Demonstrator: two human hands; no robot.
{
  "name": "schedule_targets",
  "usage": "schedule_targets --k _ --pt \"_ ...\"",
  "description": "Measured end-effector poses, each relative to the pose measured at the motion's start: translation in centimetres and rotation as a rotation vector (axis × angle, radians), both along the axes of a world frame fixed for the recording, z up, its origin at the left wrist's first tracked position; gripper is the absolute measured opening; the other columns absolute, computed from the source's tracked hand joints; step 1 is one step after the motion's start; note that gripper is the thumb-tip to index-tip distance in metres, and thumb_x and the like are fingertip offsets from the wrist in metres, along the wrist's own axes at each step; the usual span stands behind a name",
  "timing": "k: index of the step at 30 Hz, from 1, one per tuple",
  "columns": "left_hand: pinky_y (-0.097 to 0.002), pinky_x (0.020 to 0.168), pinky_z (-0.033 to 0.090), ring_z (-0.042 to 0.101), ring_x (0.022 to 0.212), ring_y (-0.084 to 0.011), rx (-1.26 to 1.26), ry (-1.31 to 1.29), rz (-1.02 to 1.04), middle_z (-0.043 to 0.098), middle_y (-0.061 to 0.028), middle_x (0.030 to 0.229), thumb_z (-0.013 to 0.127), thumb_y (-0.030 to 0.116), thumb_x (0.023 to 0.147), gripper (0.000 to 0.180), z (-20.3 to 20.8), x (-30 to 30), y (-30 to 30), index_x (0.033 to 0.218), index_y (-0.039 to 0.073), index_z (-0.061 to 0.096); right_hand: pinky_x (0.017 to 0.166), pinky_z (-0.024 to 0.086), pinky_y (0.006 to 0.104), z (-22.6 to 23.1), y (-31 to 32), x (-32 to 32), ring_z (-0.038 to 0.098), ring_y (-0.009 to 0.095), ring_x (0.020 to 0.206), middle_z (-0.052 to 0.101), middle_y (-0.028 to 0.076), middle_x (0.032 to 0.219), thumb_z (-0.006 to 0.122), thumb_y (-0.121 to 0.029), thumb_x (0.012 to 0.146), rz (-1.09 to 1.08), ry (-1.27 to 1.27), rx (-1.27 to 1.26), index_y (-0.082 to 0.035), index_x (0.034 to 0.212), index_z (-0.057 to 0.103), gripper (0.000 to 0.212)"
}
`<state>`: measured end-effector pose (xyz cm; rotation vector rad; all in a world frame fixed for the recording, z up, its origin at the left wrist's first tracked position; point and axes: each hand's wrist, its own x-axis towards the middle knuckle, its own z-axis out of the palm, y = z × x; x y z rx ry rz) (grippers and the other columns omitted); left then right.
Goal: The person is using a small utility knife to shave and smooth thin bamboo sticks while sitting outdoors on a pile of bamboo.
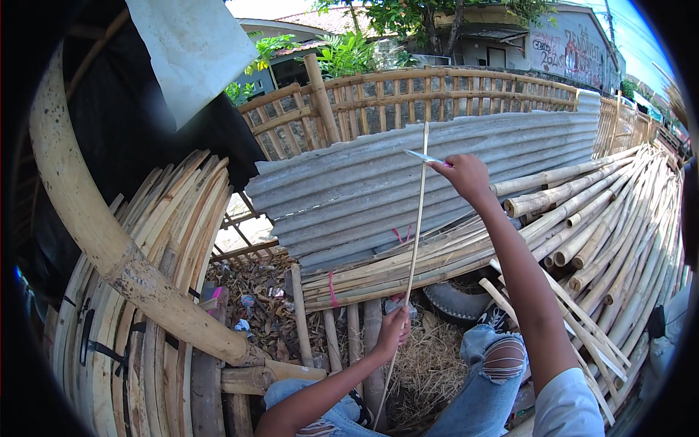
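Note:
A long, thin bamboo strip (416, 240) stands nearly upright in front of me, leaning a little. My left hand (394, 332) is closed around its lower part, above my knees. Higher up, my right hand (464, 177) grips a knife (424, 156) by its handle, with the arm stretched out. The knife's pale blade lies across the strip near its top end and points left. Most of the handle is hidden by my fingers; a bit of pink shows beside them.
Bundled split bamboo (164, 218) leans at the left behind a thick bamboo pole (145, 284). Bamboo poles (597, 226) are piled at the right. Ahead stand a corrugated sheet (437, 160) and a bamboo fence (408, 91). A tyre (453, 302) lies near my jeans, by wood shavings (429, 364).

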<state>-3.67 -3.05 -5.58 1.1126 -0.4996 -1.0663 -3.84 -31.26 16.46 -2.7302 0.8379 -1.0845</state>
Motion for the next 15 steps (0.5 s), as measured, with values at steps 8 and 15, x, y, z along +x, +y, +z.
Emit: schedule_targets --k 8,15 --pt "-0.0190 0.034 0.020 0.028 0.037 -0.0026 -0.076 0.103 0.052 0.030 0.0057 0.051 0.048 0.043 0.092 0.035 1.2 1.7 0.4 0.075 0.014 0.040 0.052 0.045 0.0427 -8.0 7.7 -3.7 0.057 0.035 0.055 0.055 0.015 0.053 0.056 -0.057 0.078 0.302 0.181 0.074 -0.007 0.063 0.064 0.053" --pt "-0.0192 0.034 0.020 0.028 0.038 -0.0031 -0.094 0.072 0.100 0.030 0.0057 0.051 0.049 0.041 0.092 0.034 1.9 2.1 0.5 0.075 0.013 0.040 0.048 0.044 0.0401 -8.4 9.6 -5.1 0.058 0.031 0.051 0.055 0.012 0.049 0.055 -0.060 0.077 0.410 0.249 -0.118 -0.010 0.064 0.065 0.053"
